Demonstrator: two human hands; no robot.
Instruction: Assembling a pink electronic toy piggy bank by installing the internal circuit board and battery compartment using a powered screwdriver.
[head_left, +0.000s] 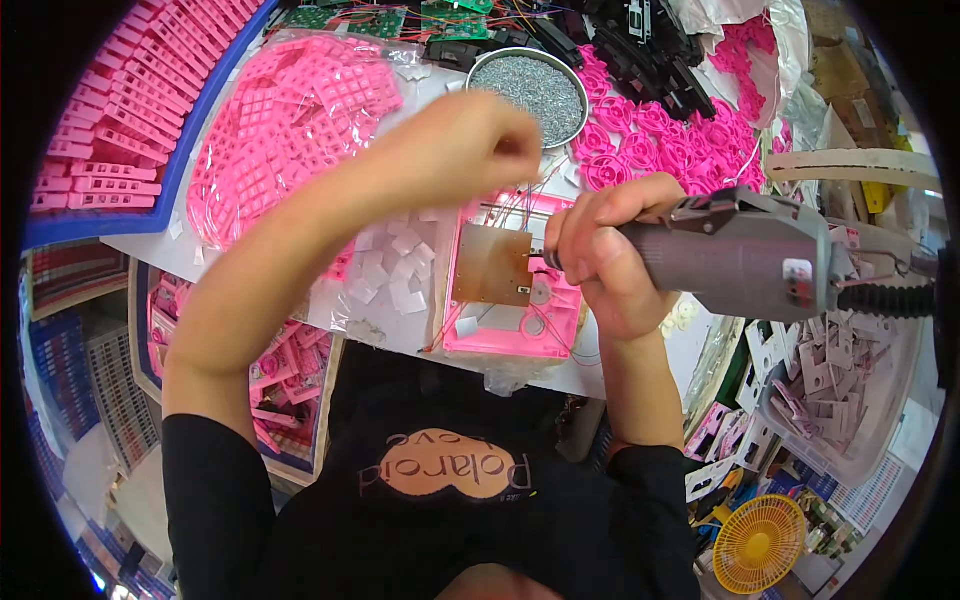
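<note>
My right hand [620,255] is wrapped around a grey electric screwdriver [740,255], held sideways with its tip end pointing left. Below and left of it lies a pink plastic housing [500,340] with a brown circuit board [495,265] and thin wires in it. My left hand [480,140], blurred by motion, hangs with curled fingers above the housing's far side. Just beyond it stands a round metal bowl [525,95] full of small screws. Whatever the left fingers may hold is too small or hidden to make out.
A plastic bag of pink keypad parts [300,120] lies left, beside a blue tray [200,150] of pink pieces. Small white pieces [395,265] are scattered near the housing. Pink rings [640,140], black parts [660,60] and green circuit boards [350,20] sit at the back.
</note>
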